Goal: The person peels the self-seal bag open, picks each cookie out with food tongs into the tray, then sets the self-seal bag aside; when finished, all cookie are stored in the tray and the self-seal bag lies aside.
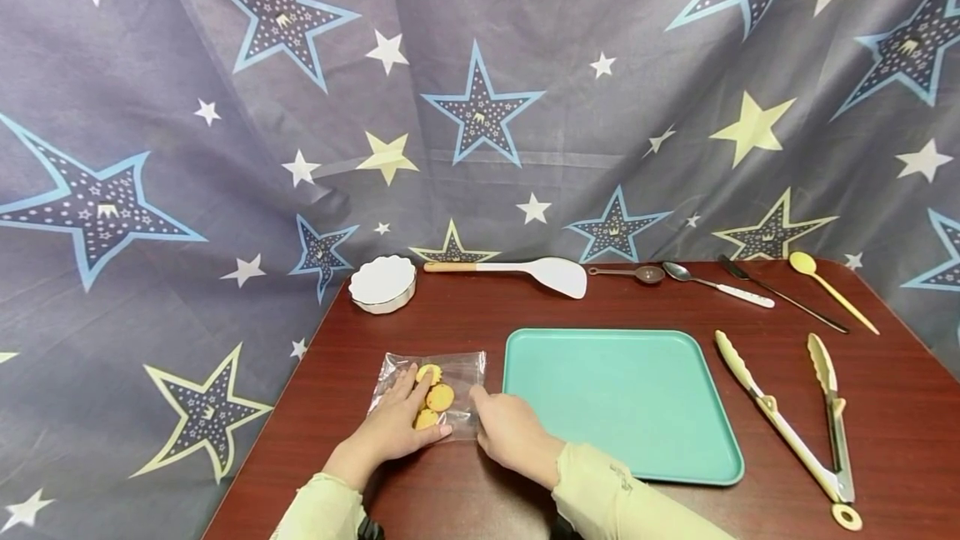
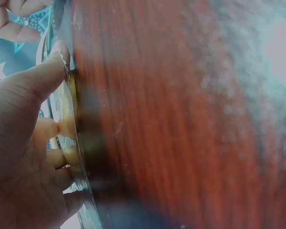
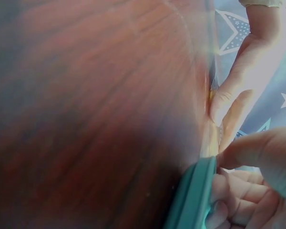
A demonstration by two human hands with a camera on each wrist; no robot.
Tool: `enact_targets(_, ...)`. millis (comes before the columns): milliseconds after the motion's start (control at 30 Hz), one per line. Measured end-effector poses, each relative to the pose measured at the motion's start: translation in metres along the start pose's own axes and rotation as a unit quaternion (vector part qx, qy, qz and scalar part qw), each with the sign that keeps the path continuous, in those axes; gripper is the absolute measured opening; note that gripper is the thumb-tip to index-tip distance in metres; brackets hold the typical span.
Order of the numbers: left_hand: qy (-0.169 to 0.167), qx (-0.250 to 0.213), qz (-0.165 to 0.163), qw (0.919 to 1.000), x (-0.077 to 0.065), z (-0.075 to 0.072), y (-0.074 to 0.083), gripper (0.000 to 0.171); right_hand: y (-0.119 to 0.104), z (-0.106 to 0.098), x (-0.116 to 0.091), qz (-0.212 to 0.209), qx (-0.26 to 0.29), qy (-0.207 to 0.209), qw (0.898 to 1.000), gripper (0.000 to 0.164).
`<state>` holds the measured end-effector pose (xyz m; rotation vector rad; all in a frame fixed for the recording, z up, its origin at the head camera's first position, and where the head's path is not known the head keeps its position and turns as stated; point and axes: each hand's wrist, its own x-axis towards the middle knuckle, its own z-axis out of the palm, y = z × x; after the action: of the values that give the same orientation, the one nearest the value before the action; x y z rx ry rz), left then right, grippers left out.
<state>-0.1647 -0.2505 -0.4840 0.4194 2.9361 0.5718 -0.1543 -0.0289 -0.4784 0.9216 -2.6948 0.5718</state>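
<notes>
A clear plastic bag (image 1: 465,369) with round yellow cookies (image 1: 440,397) inside lies on the table, left of the turquoise tray (image 1: 622,407). My left hand (image 1: 393,419) rests on the bag's left part, fingers spread over the cookies and partly hiding them. At the bag's right edge, my right hand (image 1: 513,432) pinches the plastic between thumb and curled fingers, close to the tray's left rim. In the left wrist view the thumb (image 2: 43,78) presses along the film. The right wrist view shows the right thumb (image 3: 248,150) at the bag's edge, just past the tray's corner.
Beyond the bag stands a white fluted dish (image 1: 382,283). A white spatula (image 1: 555,275), measuring spoon (image 1: 648,274), metal spoon (image 1: 678,272), dark-handled utensil (image 1: 780,298) and yellow spoon (image 1: 804,263) line the back. Tongs (image 1: 795,440) lie spread right of the tray. A star-patterned cloth hangs behind.
</notes>
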Motion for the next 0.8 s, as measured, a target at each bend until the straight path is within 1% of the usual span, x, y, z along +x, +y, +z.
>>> enact_targets(167, -0.007, -0.001, -0.006, 1.0, 0.0, -0.001, 0.001, 0.095, -0.002, 0.001, 0.003, 0.016, -0.007, 0.009, 1.0, 0.037)
enact_targets(300, -0.007, 0.001, -0.003, 1.0, -0.002, -0.001, 0.001, 0.093, -0.001, 0.003, 0.009, 0.033, -0.021, 0.009, 0.999, 0.042)
enact_targets(400, -0.002, 0.001, 0.0, 1.0, -0.002, -0.001, 0.002, 0.092, 0.0, 0.004, 0.015, 0.048, -0.028, -0.006, 0.998, 0.043)
enact_targets(600, -0.007, 0.0, -0.001, 1.0, -0.001, -0.001, 0.003, 0.092, 0.0, 0.007, 0.024, 0.077, -0.035, -0.046, 0.995, 0.045)
enact_targets(733, -0.009, 0.004, -0.003, 1.0, 0.0, -0.001, 0.003, 0.093, -0.003, 0.008, 0.027, 0.076, -0.05, -0.073, 0.993, 0.056)
enact_targets(800, -0.007, 0.005, -0.005, 0.9999, 0.0, -0.002, 0.003, 0.093, -0.004, 0.008, 0.027, 0.071, -0.058, -0.088, 0.992, 0.057)
